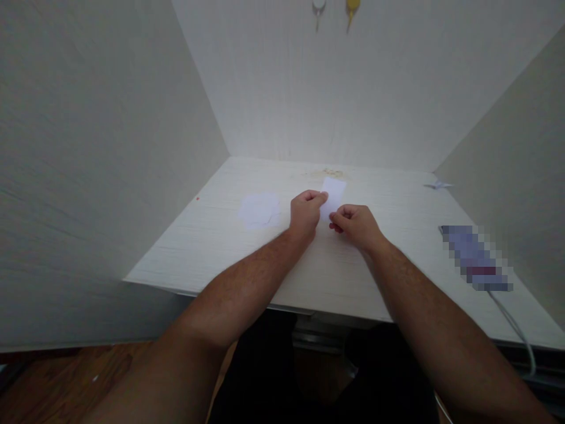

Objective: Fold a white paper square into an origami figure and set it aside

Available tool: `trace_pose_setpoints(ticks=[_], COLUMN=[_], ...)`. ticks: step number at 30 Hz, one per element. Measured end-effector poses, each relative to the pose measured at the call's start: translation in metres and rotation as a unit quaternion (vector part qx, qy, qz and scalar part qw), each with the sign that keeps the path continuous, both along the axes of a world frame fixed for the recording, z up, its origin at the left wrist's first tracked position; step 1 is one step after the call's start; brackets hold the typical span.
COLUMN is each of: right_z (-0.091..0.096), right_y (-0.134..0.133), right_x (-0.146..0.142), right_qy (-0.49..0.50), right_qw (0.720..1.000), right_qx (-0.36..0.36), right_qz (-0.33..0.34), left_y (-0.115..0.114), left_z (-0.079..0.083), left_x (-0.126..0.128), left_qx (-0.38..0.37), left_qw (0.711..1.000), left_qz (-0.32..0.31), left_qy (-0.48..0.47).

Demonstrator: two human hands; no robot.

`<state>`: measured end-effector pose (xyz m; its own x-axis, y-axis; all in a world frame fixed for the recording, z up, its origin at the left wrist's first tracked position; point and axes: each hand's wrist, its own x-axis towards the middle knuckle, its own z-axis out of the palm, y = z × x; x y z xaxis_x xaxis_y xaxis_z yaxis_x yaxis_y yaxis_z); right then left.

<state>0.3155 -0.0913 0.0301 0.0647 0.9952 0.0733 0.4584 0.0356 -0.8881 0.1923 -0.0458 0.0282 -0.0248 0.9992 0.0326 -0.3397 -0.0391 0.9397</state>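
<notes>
My left hand (305, 211) is closed, its thumb and fingers pinching the left edge of a small white paper strip (334, 192) held just above the pale wooden table (212, 235). My right hand (355, 225) is curled beside it, fingers closed on something small and red that peeks out at its left side; I cannot make out what it is. The two hands almost touch at the strip's lower end.
A white sheet of paper (260, 209) lies flat to the left of my hands. A small folded paper (438, 185) sits at the far right by the wall. A blurred-out device (477, 258) with a cable (514, 324) lies at the right. Two hooks (318, 7) hang on the back wall.
</notes>
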Motion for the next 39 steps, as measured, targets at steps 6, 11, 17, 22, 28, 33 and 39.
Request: trace_pose_setpoints(ticks=[6, 11, 17, 22, 28, 33, 39], right_z=[0.003, 0.000, -0.003, 0.002, 0.006, 0.000, 0.001], right_y=[-0.003, -0.004, -0.002, -0.004, -0.002, 0.003, 0.004], right_x=[0.000, -0.001, 0.002, 0.001, 0.004, 0.008, 0.009], right_qy=[-0.050, -0.051, 0.019, 0.082, 0.136, 0.155, 0.128], right_qw=[0.999, 0.998, 0.999, 0.991, 0.972, 0.961, 0.964], right_qx=[-0.009, -0.002, 0.040, 0.061, 0.122, 0.148, 0.141], right_qz=[0.018, 0.042, -0.016, -0.082, -0.148, -0.177, -0.187], left_y=[0.002, 0.006, 0.000, -0.004, -0.005, -0.006, -0.006], left_z=[-0.003, -0.005, -0.006, -0.007, -0.005, -0.005, -0.005], left_x=[0.000, -0.002, -0.002, -0.002, -0.002, -0.001, -0.002], left_qx=[0.000, 0.001, -0.003, 0.027, 0.028, 0.016, 0.010], left_qw=[1.000, 1.000, 0.998, 0.994, 0.990, 0.988, 0.986], left_qz=[0.001, 0.005, -0.052, -0.065, -0.080, -0.092, -0.100], left_qy=[0.001, -0.006, 0.033, 0.087, 0.110, 0.123, 0.130])
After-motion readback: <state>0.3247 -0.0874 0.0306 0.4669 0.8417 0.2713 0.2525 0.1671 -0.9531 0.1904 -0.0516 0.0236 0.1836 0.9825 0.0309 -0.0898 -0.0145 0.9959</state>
